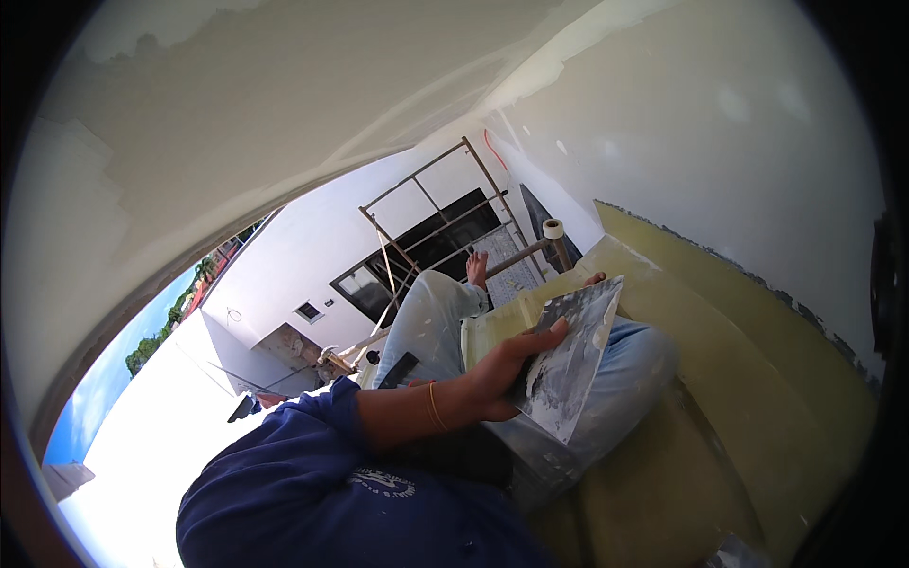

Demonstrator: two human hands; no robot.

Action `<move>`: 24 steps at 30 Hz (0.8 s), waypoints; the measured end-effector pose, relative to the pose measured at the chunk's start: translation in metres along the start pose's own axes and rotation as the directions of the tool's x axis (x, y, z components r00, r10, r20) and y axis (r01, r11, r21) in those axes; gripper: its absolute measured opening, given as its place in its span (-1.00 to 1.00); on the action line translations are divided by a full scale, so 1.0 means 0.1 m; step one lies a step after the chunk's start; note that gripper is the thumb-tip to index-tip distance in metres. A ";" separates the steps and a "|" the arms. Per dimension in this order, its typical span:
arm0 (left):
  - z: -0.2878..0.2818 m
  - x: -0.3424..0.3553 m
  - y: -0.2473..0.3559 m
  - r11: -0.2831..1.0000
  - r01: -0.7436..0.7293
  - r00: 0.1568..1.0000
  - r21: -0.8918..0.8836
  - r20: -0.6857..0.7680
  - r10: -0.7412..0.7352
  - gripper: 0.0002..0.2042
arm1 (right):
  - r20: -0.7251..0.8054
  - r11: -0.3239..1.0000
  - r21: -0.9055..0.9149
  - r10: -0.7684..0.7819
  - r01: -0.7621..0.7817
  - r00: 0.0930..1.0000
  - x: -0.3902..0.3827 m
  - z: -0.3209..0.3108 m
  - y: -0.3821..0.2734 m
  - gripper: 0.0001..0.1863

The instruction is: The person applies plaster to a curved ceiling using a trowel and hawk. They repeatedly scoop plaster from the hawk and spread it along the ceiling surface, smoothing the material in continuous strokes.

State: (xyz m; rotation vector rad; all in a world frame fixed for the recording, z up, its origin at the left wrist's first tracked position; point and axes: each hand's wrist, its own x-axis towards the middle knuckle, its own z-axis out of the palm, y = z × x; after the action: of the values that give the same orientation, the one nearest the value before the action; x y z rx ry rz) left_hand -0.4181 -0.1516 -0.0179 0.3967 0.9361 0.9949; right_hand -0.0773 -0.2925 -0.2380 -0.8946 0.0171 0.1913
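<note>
My left arm, in a navy sleeve, comes in from the lower left and crosses in front of my body. My left hand (519,367) is closed on the near edge of a flat grey plate (575,364), with its thumb lying on top. White and dark compound is smeared over the plate. The plate is tilted above my bent leg in pale, spattered jeans (646,363). My right hand is out of view. At the lower right edge, a shiny, cut-off object (734,552) is too partial to name.
Metal scaffold frames (417,180) stand ahead, with a roll of tape (553,229) on a post. Yellowish boards (748,379) lie beneath me and along the right wall. The patched ceiling (284,85) is low overhead. Beyond the left edge are bright open air and trees.
</note>
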 end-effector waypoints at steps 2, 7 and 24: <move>0.01 0.05 0.05 1.000 -0.021 1.000 0.021 0.000 0.021 -0.62 | -0.069 0.952 0.267 0.175 -0.151 0.982 -0.03 0.02 0.02 -0.36; -0.04 0.14 0.16 0.999 0.005 1.000 0.042 0.022 -0.006 -0.63 | 0.072 0.992 -0.089 -0.086 0.093 0.994 -0.02 0.04 0.22 -0.41; -0.24 -0.02 0.11 0.988 -0.098 0.985 -0.116 -0.154 0.079 -0.65 | 0.097 0.914 0.361 0.161 -0.186 0.982 0.02 0.28 0.21 -0.63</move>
State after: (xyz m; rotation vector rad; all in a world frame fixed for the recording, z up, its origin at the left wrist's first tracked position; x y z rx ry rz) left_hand -0.4440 -0.1502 -0.0234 0.2643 0.9918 1.1702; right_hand -0.0807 -0.2578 -0.2365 -0.5086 0.0702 0.3710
